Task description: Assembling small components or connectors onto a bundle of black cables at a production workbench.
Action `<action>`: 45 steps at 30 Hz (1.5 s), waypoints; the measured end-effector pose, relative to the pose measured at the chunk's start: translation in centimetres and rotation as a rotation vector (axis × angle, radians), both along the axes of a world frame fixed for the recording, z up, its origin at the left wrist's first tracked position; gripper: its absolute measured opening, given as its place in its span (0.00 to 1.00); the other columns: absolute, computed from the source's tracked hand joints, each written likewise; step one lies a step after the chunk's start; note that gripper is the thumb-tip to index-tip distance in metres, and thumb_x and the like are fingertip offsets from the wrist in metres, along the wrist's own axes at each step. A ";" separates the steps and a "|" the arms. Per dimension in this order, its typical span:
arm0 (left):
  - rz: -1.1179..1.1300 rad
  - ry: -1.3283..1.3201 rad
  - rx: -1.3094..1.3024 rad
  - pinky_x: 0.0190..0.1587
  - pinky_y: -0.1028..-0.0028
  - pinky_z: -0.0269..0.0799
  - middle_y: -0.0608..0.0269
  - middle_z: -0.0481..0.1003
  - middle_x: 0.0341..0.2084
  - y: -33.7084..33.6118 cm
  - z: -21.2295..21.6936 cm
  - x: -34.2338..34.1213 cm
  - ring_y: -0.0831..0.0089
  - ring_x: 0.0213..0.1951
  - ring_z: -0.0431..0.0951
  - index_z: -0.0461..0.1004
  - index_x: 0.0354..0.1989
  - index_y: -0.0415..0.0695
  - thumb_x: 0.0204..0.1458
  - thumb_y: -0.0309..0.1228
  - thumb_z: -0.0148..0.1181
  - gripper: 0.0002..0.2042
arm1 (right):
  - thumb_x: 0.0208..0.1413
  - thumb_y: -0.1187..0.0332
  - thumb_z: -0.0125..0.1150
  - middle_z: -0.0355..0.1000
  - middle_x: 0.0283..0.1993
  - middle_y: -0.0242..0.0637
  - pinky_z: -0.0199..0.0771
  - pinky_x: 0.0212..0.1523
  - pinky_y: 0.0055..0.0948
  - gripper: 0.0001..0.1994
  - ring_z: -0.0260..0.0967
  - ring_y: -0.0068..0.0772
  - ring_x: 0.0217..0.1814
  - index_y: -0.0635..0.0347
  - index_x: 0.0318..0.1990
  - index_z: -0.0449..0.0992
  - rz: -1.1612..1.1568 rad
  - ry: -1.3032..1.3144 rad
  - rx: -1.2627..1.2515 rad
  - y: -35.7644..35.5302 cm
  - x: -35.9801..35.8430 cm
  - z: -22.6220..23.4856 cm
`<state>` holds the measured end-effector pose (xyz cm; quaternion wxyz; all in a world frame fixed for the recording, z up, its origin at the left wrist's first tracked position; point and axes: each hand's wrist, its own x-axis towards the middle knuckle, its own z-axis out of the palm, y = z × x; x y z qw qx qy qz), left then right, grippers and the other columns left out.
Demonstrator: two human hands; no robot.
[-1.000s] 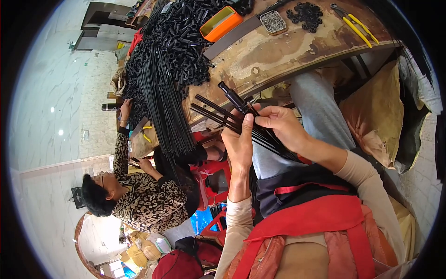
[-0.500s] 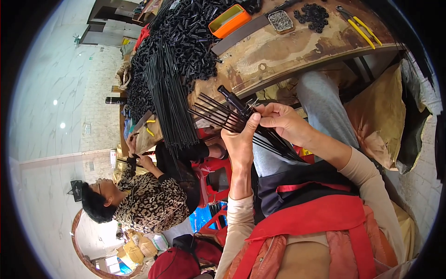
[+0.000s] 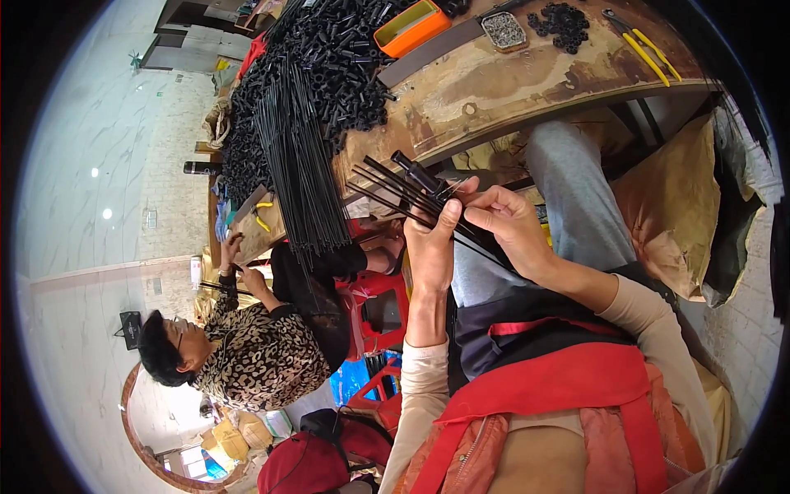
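Note:
My left hand [image 3: 430,247] grips a fanned bunch of thin black rods [image 3: 393,191] just below the edge of the wooden workbench [image 3: 510,82]. My right hand [image 3: 512,226] pinches the same rods from the right, its fingertips touching those of the left. One rod carries a short black tube [image 3: 415,172] on its upper end. A long bundle of the same black rods [image 3: 300,156] hangs over the bench edge to the left, beside a heap of black tubes [image 3: 329,58].
On the bench lie an orange tray [image 3: 411,26], a small tin of metal bits [image 3: 504,30], a pile of black rings [image 3: 562,18] and yellow-handled pliers [image 3: 646,49]. A person in a spotted top [image 3: 247,354] works at the left. A red stool [image 3: 378,300] and a red bag [image 3: 321,457] stand below.
Both hands have stayed together on the rods just below the bench edge. The other person has drawn their hands down and nearer to their body.

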<state>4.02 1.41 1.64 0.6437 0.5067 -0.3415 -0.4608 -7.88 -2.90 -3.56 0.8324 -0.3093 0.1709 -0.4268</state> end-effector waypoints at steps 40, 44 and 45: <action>-0.251 -0.431 0.103 0.55 0.68 0.69 0.50 0.79 0.42 -2.4 1.9 -1.6 0.66 0.43 0.79 0.76 0.39 0.32 0.62 0.20 0.44 0.10 | 0.61 0.63 0.59 0.75 0.51 0.40 0.67 0.56 0.31 0.15 0.70 0.32 0.55 0.61 0.50 0.77 0.271 0.704 -0.546 -4.9 -8.3 1.0; -0.234 -0.024 -0.007 0.47 0.62 0.75 0.57 0.75 0.25 -2.5 -0.2 -3.2 0.65 0.33 0.78 0.69 0.37 0.36 0.63 0.25 0.45 0.07 | 0.49 0.68 0.64 0.70 0.45 0.41 0.66 0.54 0.42 0.13 0.64 0.49 0.51 0.60 0.42 0.77 -0.578 1.314 -1.456 -16.1 -15.6 2.3; -0.261 0.050 -0.023 0.42 0.63 0.74 0.59 0.71 0.24 -2.5 -1.0 -3.3 0.67 0.29 0.75 0.67 0.40 0.37 0.62 0.28 0.49 0.06 | 0.49 0.64 0.64 0.68 0.48 0.45 0.66 0.53 0.43 0.18 0.64 0.50 0.51 0.62 0.46 0.74 -0.729 1.533 -1.478 -18.6 -17.1 3.7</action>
